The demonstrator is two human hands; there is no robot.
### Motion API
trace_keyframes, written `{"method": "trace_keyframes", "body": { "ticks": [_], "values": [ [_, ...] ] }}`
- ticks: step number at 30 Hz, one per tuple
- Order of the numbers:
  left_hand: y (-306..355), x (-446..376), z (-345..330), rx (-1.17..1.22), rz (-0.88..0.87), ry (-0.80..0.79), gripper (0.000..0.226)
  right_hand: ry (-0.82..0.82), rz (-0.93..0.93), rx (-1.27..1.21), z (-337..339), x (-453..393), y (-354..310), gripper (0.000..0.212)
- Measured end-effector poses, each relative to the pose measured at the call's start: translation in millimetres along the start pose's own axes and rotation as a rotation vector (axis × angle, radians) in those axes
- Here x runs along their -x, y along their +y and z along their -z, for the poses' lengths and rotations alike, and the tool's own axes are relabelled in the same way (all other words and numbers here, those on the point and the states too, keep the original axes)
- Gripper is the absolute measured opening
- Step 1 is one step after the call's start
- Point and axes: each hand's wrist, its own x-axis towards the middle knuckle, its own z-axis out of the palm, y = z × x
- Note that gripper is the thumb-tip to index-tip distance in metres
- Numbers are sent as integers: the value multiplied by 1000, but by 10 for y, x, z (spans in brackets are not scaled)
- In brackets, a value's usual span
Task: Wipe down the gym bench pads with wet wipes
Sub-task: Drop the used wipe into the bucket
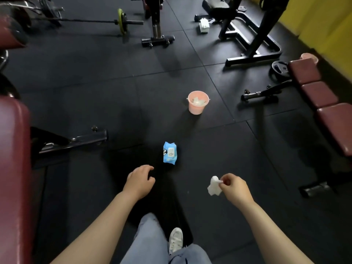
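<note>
jeans and a white shoe (176,240) were seen lowest in the head view, with both forearms stretched out above them. a crumpled wet wipe (214,186) was pinched in the grip of the right hand (236,189), between thumb and fingertips, hanging just to its inner side. the left hand (140,181) was held loosely curled and empty. just beyond the left hand, the blue wipes pack (169,153) lay on the floor, and farther out from both hands a pink bucket (198,102) stood holding white scraps. one maroon bench pad (322,92) ran well off to the outer side of the right hand; another (13,159) was cut off at the left edge. the wipe was judged light, limp and damp, best spread flat under the fingers rather than pinched at a corner. whether the wipe was fresh or used could not be told, nor whether the pack's flap was open.
</note>
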Motion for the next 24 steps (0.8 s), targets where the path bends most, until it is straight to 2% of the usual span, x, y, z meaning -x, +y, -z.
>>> {"method": "trace_keyframes", "body": {
  "ticks": [10,19,24],
  "values": [
    [529,-1602,398,-27,-24,-53,49,-21,-16,31,383,-1459,-650,17],
    [1041,-3059,1092,-57,-74,-68,48,20,-50,-51,858,-2831,-1467,11],
    [1412,-3830,1326,-31,-83,-56,48,30,6,-42,1200,-3746,-1831,12]
  ]
}}
